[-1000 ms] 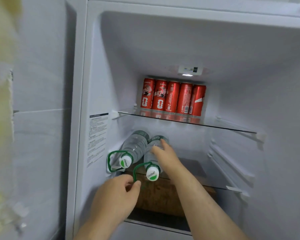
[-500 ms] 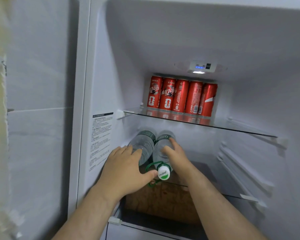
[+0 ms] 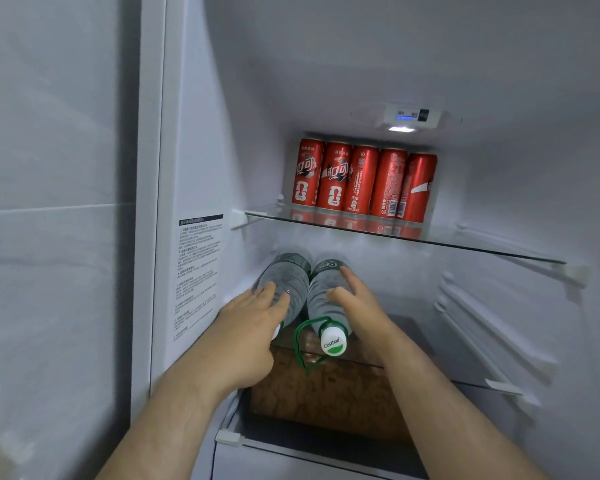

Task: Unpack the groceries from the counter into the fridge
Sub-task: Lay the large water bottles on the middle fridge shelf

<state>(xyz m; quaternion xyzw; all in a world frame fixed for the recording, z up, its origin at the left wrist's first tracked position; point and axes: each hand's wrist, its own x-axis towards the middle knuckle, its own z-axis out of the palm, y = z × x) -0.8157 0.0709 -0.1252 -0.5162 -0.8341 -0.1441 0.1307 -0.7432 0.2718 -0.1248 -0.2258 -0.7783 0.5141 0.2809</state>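
**Two water bottles laid lengthwise on the middle shelf, one under each hand**

Both bottles lie on their sides, touching, on the middle shelf [image 3: 413,336] of the fridge [image 3: 222,133], towards its left wall. Each long axis runs front to back: bases point at the rear wall, necks at the viewer. The left bottle [image 3: 288,277] sits against the left wall. The right bottle [image 3: 321,296] lies just beside it, and its white cap [image 3: 333,342] and green carry loop [image 3: 299,344] project past the shelf's front edge.

The left hand [image 3: 246,327] rests palm down on the neck end of the left bottle and hides its cap; the fingers lie nearly flat and are not wrapped round the bottle. The right hand [image 3: 357,306] lies along the right flank of the right bottle with fingers extended, touching rather than grasping. Each bottle thus lies directly ahead of the nearer hand, its axis in line with that forearm.

Judgement: the bottles appear placed. A push along the axis would seat them deeper; a sideways nudge could roll them, since nothing blocks the right bottle on its open side.

Five red cans [image 3: 361,181] stand upright at the back of the upper shelf [image 3: 482,249], well clear of both hands.
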